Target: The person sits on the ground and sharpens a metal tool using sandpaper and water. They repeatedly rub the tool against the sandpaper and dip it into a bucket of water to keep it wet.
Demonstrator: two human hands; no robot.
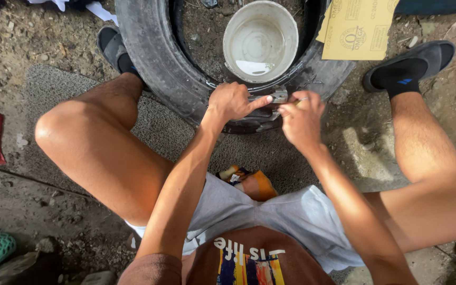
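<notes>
Outdoors, bare dirt ground [22, 47] w/ grey mat [54, 87] under tire [154, 47]. Left hand [231, 101] & right hand [302, 119] both clamped on metal tool [278, 95] at tire rim; white bucket [260, 39] inside.

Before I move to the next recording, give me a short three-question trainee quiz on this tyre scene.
1. True or false: both the left hand and the right hand are at the near rim of the tyre.
2. What stands inside the tyre's ring? A) a white bucket B) a red cloth C) a green sandal
3. Fill in: the yellow card sheet lies over the tyre's far ____ side, as seen in the picture.

Key:
1. True; the left hand pinches a small metal piece there, and the right hand is closed beside it.
2. A, the white bucket.
3. Right.
</notes>
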